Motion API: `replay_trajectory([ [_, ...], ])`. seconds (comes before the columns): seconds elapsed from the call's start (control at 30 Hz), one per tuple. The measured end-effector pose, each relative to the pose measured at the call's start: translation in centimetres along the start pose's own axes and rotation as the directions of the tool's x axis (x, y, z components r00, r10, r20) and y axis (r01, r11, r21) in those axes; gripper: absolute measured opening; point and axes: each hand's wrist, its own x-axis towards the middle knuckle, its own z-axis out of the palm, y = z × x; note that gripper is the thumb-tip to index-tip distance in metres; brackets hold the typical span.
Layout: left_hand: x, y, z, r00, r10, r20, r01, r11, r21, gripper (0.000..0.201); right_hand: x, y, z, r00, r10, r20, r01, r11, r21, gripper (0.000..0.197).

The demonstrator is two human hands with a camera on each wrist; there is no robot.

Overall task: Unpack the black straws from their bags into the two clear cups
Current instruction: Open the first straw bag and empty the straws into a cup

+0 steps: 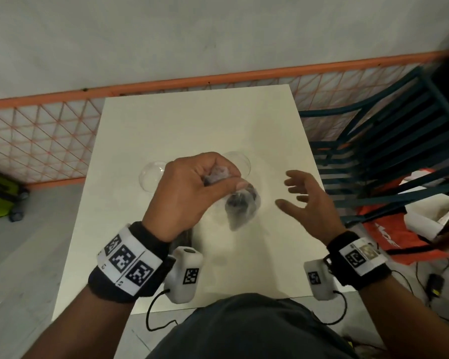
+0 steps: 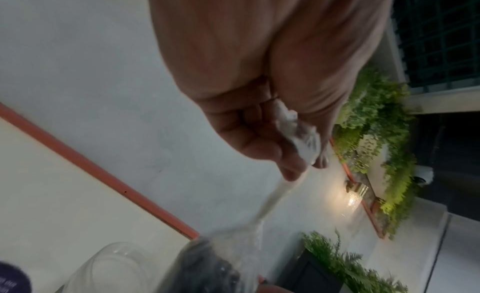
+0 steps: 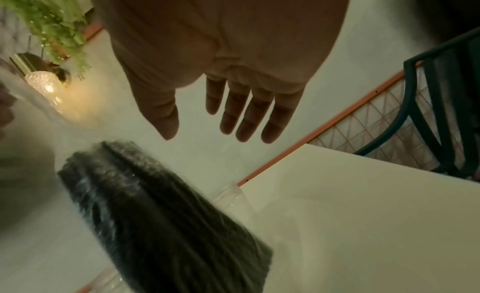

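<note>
— So, count it off for me: how many of each?

— Two hands, two clear cups, one bag of black straws that I can see. The left hand (image 1: 189,193) has its fingers curled tight around the gathered top of the bag (image 1: 241,207), which hangs below that fist, above the white table (image 1: 192,120). The right hand (image 1: 306,200) is spread, fingers apart and holding nothing, just to the side of the bag and not touching it.

— And the cups?

— One cup (image 1: 152,176) stands beyond the left hand's knuckles, on its outer side. The second cup (image 1: 240,161) is mostly hidden behind the fist; only a rim arc shows.

— What do the wrist views add?

— The left wrist view shows the crumpled plastic (image 2: 298,133) squeezed between thumb and fingers, then a twisted neck running down to the straws (image 2: 205,270), beside a cup's rim (image 2: 109,264). The right wrist view shows the straw bundle (image 3: 161,211) close up under the open palm, dark and packed inside clear film. The head view alone shows both hands together; the straws are blurred there.
</note>
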Motion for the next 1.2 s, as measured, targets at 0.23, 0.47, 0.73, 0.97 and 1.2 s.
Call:
replay_trajectory([
  [0.23,0.4,-1.7,0.9,1.000,-0.015,0.018,0.015,1.000,-0.012,0.007,-1.9,-0.2,1.5,0.975,-0.062,0.216,0.059,0.998,0.024,0.050],
  [0.47,0.2,-2.0,2.0,0.998,0.001,0.070,-0.001,1.000,-0.011,0.007,-2.6,-0.9,3.9,0.947,-0.094,0.308,0.079,0.995,0.062,0.084],
  [0.73,0.1,-2.7,2.4,0.999,-0.014,0.035,0.020,0.986,-0.168,0.014,-1.4,-1.6,5.0,0.966,-0.068,0.251,0.097,0.990,-0.105,0.067],
  [0.97,0.1,-2.4,1.8,0.999,-0.038,-0.007,0.035,0.968,-0.247,0.013,-0.5,-1.7,3.7,0.955,-0.110,0.275,0.101,0.994,0.045,0.063],
  [1.2,-0.5,-2.5,2.5,0.990,-0.080,0.115,0.105,0.969,-0.223,0.022,-1.5,-2.7,4.4,0.956,-0.184,0.227,0.194,0.981,-0.023,0.043],
])
